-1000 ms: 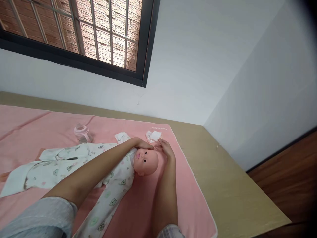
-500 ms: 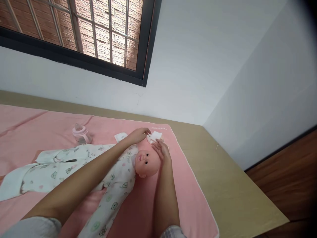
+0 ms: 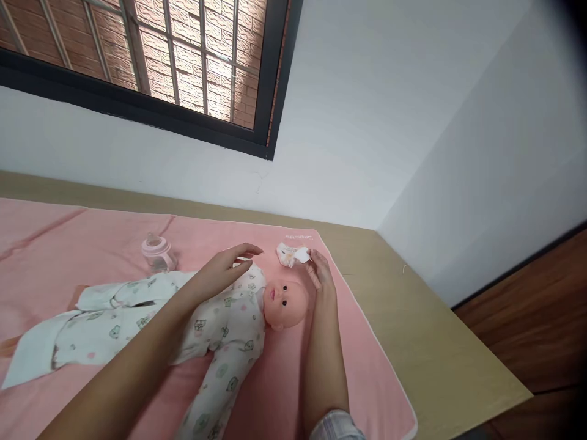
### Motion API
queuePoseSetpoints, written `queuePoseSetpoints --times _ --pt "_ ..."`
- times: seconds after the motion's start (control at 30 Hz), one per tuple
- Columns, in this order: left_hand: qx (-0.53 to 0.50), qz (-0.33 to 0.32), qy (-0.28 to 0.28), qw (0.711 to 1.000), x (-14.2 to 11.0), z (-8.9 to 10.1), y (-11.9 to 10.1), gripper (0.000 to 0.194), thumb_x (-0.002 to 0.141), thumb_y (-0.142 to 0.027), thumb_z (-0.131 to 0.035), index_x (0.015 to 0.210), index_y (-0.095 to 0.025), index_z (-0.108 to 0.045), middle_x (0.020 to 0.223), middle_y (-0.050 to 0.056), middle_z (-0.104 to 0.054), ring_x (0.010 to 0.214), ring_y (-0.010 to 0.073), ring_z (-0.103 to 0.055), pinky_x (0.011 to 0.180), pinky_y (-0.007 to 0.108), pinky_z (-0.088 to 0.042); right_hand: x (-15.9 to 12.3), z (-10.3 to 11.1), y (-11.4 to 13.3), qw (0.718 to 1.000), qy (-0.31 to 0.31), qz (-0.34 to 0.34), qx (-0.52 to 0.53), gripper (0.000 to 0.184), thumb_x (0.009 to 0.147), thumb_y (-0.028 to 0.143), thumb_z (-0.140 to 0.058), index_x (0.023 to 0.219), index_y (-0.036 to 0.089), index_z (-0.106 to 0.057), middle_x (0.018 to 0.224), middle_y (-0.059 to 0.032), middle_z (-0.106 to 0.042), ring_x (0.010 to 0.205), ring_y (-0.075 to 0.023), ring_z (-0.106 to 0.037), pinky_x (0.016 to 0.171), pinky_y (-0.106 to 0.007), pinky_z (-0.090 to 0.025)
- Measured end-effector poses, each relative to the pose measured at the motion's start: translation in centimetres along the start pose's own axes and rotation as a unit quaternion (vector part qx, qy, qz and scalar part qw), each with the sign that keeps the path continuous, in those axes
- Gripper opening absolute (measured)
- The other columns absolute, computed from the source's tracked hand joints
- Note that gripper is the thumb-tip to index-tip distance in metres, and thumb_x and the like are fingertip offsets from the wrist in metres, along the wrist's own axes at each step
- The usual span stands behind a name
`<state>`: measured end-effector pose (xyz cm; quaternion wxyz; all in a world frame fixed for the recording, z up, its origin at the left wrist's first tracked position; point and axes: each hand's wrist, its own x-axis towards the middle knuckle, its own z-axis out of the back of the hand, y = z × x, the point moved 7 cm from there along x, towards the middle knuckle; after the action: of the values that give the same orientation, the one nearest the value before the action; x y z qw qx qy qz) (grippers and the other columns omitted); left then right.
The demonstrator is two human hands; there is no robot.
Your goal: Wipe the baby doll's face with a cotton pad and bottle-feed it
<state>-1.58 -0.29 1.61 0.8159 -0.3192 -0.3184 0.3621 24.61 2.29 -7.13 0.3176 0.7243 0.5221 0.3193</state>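
Note:
A baby doll (image 3: 282, 300) in a white printed sleepsuit (image 3: 151, 315) lies on its back on a pink mat (image 3: 358, 366), head to the right. My left hand (image 3: 224, 269) hovers over the doll's shoulder, fingers stretched out and holding nothing. My right hand (image 3: 321, 275) is beside the top of the doll's head, its fingertips pinched on a small crumpled white tissue (image 3: 292, 255) lying near the mat's far corner.
A pink-capped baby bottle (image 3: 156, 253) stands on the mat behind the doll. The mat covers a tan table (image 3: 426, 342) set into a corner of white walls. A barred window (image 3: 183, 61) is above. Wooden floor (image 3: 536, 324) lies to the right.
My left hand has drawn back from the tissue to above the doll's shoulder. My right hand has moved from the doll's head up to the tissue and pinched it.

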Motion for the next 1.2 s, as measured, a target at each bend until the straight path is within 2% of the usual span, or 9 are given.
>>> queuePoseSetpoints --times 0.13,0.23,0.4,0.53,0.63,0.73,0.87,1.03,1.2 --pt "-0.015 -0.002 0.006 1.0 -0.1 0.5 0.3 0.036 0.091 -0.04 -0.048 0.121 -0.024 -0.06 0.13 0.004 -0.06 0.118 0.0236 -0.057 0.097 0.034 -0.048 -1.7 -4.4 1.6 0.993 0.084 -0.028 -0.078 0.026 0.062 0.035 -0.084 0.068 0.017 -0.065 0.07 0.0014 -0.062 0.066 -0.0093 -0.057 0.062 -0.019 -0.049" --pt "-0.031 -0.007 0.016 0.999 -0.2 0.7 0.7 0.039 0.09 -0.044 -0.052 0.123 -0.025 -0.059 0.133 0.005 -0.058 0.119 0.0243 -0.056 0.099 0.035 -0.048 -3.5 -7.9 1.9 0.974 0.161 -0.056 -0.149 0.027 0.064 0.035 -0.083 0.07 0.018 -0.064 0.069 0.002 -0.059 0.063 -0.0083 -0.053 0.058 -0.018 -0.044" --pt "-0.07 -0.045 0.146 0.986 -1.0 -0.4 -0.1 0.051 0.083 -0.045 -0.067 0.13 -0.029 -0.056 0.137 0.003 -0.055 0.125 0.0227 -0.051 0.105 0.032 -0.043 -7.0 -12.7 2.0 0.909 0.342 -0.055 -0.231 0.027 0.063 0.034 -0.084 0.072 0.018 -0.064 0.074 0.0009 -0.058 0.066 -0.0094 -0.053 0.057 -0.019 -0.042" --pt "-0.069 -0.026 0.217 0.973 -1.6 -1.0 -1.2 0.034 0.076 -0.044 -0.074 0.105 -0.027 -0.069 0.107 -0.001 -0.069 0.102 0.0219 -0.063 0.087 0.026 -0.049 -8.6 -13.9 2.0 0.869 0.404 -0.066 -0.278 0.025 0.065 0.029 -0.083 0.079 0.019 -0.066 0.077 0.0 -0.061 0.066 -0.0097 -0.054 0.056 -0.02 -0.043" --pt "-0.087 -0.024 0.248 0.964 -2.0 -1.4 -1.9 0.022 0.077 -0.043 -0.072 0.09 -0.025 -0.073 0.091 -0.002 -0.071 0.088 0.0211 -0.065 0.079 0.025 -0.049 -8.9 -13.8 2.1 0.863 0.405 -0.076 -0.293 0.024 0.068 0.028 -0.082 0.084 0.019 -0.067 0.079 -0.0002 -0.062 0.066 -0.0092 -0.054 0.058 -0.02 -0.044" --pt "-0.107 -0.025 0.258 0.96 -2.3 -1.6 -2.2 0.021 0.079 -0.044 -0.07 0.086 -0.024 -0.073 0.088 -0.001 -0.071 0.086 0.0211 -0.065 0.078 0.025 -0.05 -8.9 -13.8 2.3 0.87 0.395 -0.075 -0.287 0.023 0.071 0.028 -0.08 0.088 0.019 -0.068 0.076 0.001 -0.06 0.064 -0.0079 -0.052 0.057 -0.019 -0.043" --pt "-0.1 -0.056 0.204 0.972 -2.4 -1.0 -2.5 0.021 0.081 -0.045 -0.068 0.085 -0.025 -0.073 0.087 -0.001 -0.069 0.083 0.019 -0.063 0.076 0.025 -0.049 -8.6 -14.0 2.4 0.889 0.365 -0.077 -0.265 0.03 0.071 0.028 -0.08 0.098 0.02 -0.066 0.079 0.0009 -0.06 0.067 -0.0085 -0.055 0.06 -0.019 -0.045" --pt "-0.073 -0.124 0.045 0.989 -2.2 0.6 -3.6 0.019 0.082 -0.041 -0.071 0.079 -0.023 -0.073 0.084 0.001 -0.059 0.079 0.0156 -0.057 0.073 0.024 -0.047 -8.1 -14.6 2.3 0.911 0.324 -0.062 -0.248 0.045 0.07 0.028 -0.08 0.11 0.025 -0.061 0.097 0.0002 -0.058 0.067 -0.006 -0.054 0.055 -0.016 -0.045" --pt "-0.072 -0.148 -0.051 0.985 -2.1 1.1 -4.2 0.015 0.08 -0.04 -0.073 0.084 -0.026 -0.077 0.101 0.005 -0.059 0.096 0.0193 -0.057 0.086 0.028 -0.048 -8.3 -15.3 1.9 0.913 0.332 -0.06 -0.228 0.051 0.075 0.029 -0.075 0.122 0.029 -0.055 0.107 -0.0005 -0.057 0.067 -0.005 -0.054 0.051 -0.014 -0.044"
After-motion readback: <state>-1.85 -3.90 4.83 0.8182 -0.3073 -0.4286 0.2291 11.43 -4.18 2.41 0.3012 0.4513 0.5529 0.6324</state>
